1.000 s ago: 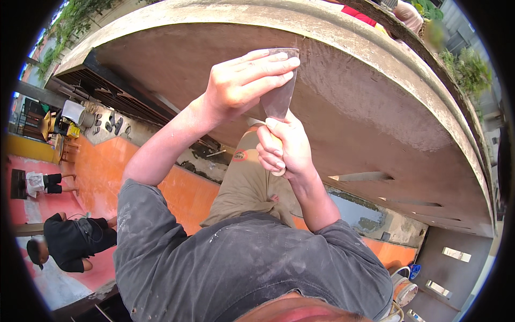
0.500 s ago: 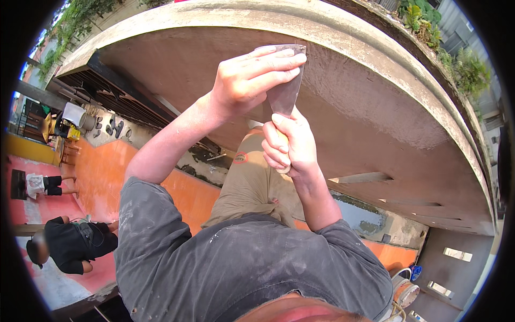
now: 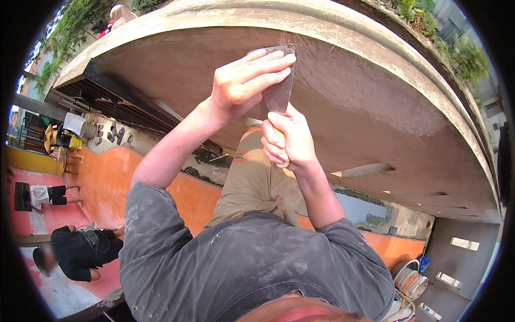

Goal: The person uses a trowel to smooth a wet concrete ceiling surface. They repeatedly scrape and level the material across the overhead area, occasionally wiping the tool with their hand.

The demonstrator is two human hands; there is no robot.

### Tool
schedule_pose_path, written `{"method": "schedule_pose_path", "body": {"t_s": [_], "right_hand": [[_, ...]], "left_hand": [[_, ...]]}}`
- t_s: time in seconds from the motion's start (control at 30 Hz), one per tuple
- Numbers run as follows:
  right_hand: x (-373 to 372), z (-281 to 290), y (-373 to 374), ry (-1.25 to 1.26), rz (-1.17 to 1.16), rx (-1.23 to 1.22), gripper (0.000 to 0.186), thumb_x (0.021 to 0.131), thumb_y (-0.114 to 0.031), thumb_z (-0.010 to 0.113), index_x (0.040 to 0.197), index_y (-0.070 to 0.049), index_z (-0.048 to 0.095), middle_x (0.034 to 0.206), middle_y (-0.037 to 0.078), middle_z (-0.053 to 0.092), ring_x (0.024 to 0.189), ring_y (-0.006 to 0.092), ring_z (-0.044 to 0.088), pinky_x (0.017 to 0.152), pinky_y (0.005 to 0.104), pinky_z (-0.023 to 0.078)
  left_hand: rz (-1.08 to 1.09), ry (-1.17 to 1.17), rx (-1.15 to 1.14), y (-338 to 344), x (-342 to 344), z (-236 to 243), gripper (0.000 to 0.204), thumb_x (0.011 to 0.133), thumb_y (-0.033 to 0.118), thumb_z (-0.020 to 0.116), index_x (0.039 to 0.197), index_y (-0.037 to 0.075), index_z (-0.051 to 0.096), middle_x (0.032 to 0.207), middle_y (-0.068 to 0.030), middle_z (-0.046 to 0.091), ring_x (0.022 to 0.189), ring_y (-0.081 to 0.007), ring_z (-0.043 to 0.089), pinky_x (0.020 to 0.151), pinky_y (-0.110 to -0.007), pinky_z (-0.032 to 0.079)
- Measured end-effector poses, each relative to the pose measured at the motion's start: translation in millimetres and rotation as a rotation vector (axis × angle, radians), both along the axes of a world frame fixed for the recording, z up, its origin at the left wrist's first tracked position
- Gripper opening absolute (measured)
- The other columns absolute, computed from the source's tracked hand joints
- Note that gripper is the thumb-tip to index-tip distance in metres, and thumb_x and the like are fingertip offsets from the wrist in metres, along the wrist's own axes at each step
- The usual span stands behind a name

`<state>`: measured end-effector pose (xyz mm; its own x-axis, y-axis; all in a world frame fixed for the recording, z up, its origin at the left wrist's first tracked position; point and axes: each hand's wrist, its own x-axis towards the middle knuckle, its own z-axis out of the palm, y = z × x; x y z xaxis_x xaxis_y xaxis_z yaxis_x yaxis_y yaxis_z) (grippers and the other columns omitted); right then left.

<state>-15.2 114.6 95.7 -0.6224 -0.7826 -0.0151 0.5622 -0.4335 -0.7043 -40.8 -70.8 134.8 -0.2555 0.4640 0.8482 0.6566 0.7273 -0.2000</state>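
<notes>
At the far left I saw one person in white (image 3: pixel 39 197), then one person in black (image 3: pixel 75 253), and above the wall (image 3: pixel 348 107) one covered head (image 3: pixel 123 15), so three other people. Several sandals (image 3: pixel 112 132) lay beyond the orange floor (image 3: pixel 110 174), too small for me to count surely.

Next came the left hand (image 3: pixel 238 86), its fingers stretched out and laid flat over the blade; it pressed but did not grip. Under it was one scraper (image 3: pixel 277 101), held in front of the wall, below its curved top edge. Its broad end pointed up and its handle down; the long axis stood almost upright, the handle end slightly to the right. I could not tell whether the blade's edge touched the wall. The right hand (image 3: pixel 289 137) had its fingers closed around the handle.

At the far right I counted one bucket (image 3: pixel 416 287) and three slots (image 3: pixel 464 243) in the grey side wall (image 3: pixel 466 263).
</notes>
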Motion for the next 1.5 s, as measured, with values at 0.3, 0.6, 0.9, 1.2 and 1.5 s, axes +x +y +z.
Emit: {"method": "schedule_pose_path", "body": {"t_s": [0.3,0.6,0.9,1.2,1.5], "right_hand": [[0,-2,5,-0.046,0.017,-0.051,0.022,0.107,-0.009,0.041,0.128,-0.007,0.048,0.055,0.001,0.039,0.033,0.0086,0.034,0.032,0.0249,0.03],[-1,5,9,-0.106,0.042,-0.034,0.022,0.107,-0.011,0.041,0.129,-0.008,0.047,0.055,0.001,0.039,0.032,0.0092,0.034,0.03,0.0248,0.029],[6,10,7,-0.105,0.044,-0.053,0.026,0.106,-0.008,0.041,0.132,-0.008,0.047,0.054,0.001,0.039,0.032,0.0089,0.033,0.031,0.0251,0.029],[8,13,2,-0.128,0.045,-0.048,0.026,0.106,-0.007,0.041,0.13,-0.008,0.048,0.054,0.001,0.038,0.032,0.0095,0.033,0.03,0.026,0.029],[8,12,8,-0.1,0.049,-0.053,0.022,0.106,-0.01,0.042,0.128,-0.008,0.047,0.054,0.0,0.038,0.033,0.0087,0.033,0.03,0.0254,0.029]], "left_hand": [[0.01,-0.004,0.023,7,2,-1,0.024,0.073,-0.003,0.069,0.095,0.003,0.074,0.113,-0.0075,0.077,0.106,-0.026,0.075,0.094,-0.041,0.062],[-0.008,0.044,0.052,7,-4,3,0.024,0.071,-0.002,0.07,0.094,0.003,0.073,0.112,-0.0077,0.077,0.105,-0.0271,0.075,0.093,-0.04,0.062],[-0.009,0.029,0.066,3,-1,1,0.022,0.071,-0.004,0.072,0.092,0.002,0.073,0.109,-0.0073,0.078,0.104,-0.0283,0.075,0.092,-0.038,0.063],[0.005,0.008,0.07,1,2,0,0.025,0.069,-0.004,0.073,0.093,0.003,0.073,0.109,-0.0084,0.078,0.105,-0.0286,0.075,0.091,-0.037,0.063],[-0.013,0.012,0.052,3,1,2,0.024,0.071,-0.005,0.072,0.093,0.002,0.072,0.11,-0.0079,0.077,0.107,-0.0286,0.074,0.092,-0.037,0.063]]}}
